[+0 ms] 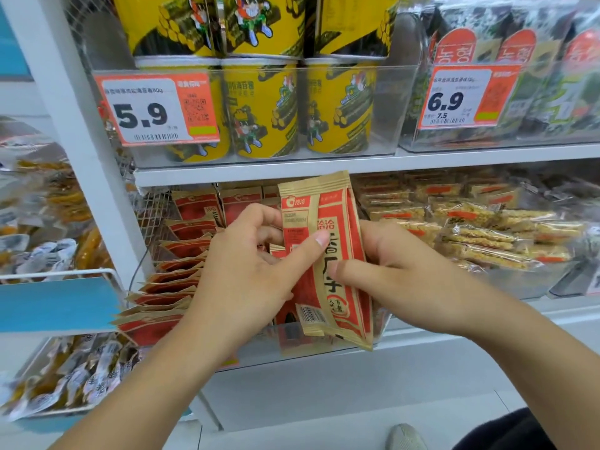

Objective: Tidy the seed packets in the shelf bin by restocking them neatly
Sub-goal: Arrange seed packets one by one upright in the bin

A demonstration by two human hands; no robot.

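A tan and red seed packet [328,254] stands upright in front of the shelf bin, held between both hands, with more packets stacked behind it. My left hand [250,267] grips its left edge, thumb pressed across the front. My right hand [389,271] grips the right edge, thumb on the front near the middle. Several matching seed packets [168,287] lie overlapped in a row at the bin's left side, and others [198,206] stand upright at the back. The clear bin's front wall [259,345] sits below my hands.
Yellow snack cups [259,108] fill the clear bin on the shelf above, beside seaweed packs [535,76]. Wrapped crispy bars [487,232] lie right of the seed bin. A white upright post [81,125] and bags of snacks [58,378] are at the left.
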